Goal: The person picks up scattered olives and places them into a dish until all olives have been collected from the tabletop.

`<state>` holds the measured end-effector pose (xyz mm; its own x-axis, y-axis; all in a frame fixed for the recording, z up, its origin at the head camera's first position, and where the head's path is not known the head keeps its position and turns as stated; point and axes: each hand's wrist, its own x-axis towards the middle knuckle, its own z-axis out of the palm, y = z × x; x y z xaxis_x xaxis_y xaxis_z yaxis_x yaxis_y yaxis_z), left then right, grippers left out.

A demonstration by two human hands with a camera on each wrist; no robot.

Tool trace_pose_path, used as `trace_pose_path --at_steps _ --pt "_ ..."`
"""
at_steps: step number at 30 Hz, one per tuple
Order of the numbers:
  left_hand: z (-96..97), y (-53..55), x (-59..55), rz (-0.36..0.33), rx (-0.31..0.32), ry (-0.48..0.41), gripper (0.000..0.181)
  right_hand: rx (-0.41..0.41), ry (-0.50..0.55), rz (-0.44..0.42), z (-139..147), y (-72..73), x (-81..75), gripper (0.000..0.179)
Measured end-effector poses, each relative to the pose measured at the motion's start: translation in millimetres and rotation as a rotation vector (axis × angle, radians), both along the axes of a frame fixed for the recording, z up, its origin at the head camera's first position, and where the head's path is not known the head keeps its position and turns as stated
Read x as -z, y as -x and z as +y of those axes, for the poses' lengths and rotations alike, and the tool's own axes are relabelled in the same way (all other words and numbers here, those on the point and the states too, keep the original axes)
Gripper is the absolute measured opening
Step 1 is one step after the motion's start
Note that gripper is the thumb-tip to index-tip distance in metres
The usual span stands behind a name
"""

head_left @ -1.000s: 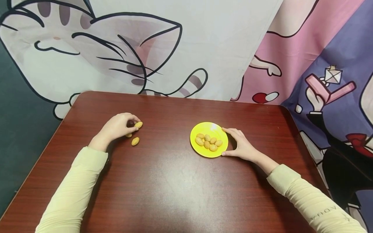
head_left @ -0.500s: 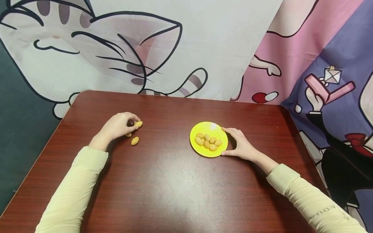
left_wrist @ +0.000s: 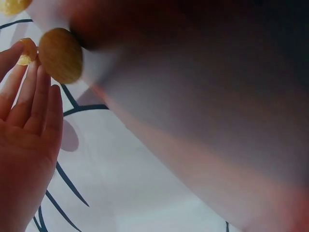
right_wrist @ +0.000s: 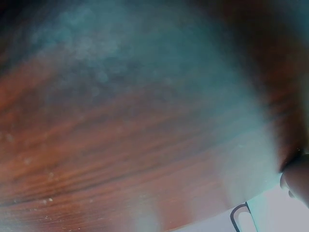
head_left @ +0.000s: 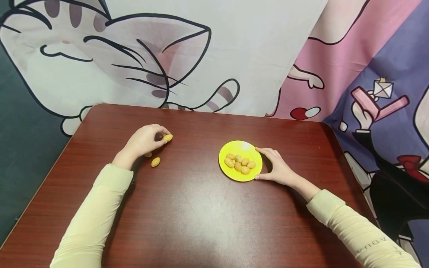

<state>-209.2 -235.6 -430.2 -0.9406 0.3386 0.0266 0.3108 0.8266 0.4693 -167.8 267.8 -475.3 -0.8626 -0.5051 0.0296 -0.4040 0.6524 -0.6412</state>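
The fingers of your left hand [head_left: 144, 140] pinch a small yellow oval piece [head_left: 168, 137], left of centre in the head view; a matching loose oval [head_left: 155, 162] lies lower on the red-brown wood-grain table [head_left: 201, 216]. Your right hand [head_left: 277, 167], thumb and fingers apart, touches the round yellow plate [head_left: 239, 147] right of centre, bearing similar pieces [head_left: 238, 158].

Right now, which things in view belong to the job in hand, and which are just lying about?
In the job, apparently:
left hand
yellow piece it pinches
right hand
yellow plate it touches
pieces on the plate
two loose pieces

Just surroundings:
brown table
printed backdrop
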Motion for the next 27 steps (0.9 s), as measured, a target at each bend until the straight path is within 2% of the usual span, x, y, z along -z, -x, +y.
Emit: trace_pose_path --at_steps 20,27 --pt "66.8 13.3 -8.8 0.077 0.124 -0.058 0.022 -0.005 0.005 -0.003 0.3 -0.5 -0.2 0.105" --pt "91.7 14.2 -10.8 0.07 0.176 -0.049 0.024 -0.002 0.0 -0.006 0.2 -0.5 -0.7 0.105"
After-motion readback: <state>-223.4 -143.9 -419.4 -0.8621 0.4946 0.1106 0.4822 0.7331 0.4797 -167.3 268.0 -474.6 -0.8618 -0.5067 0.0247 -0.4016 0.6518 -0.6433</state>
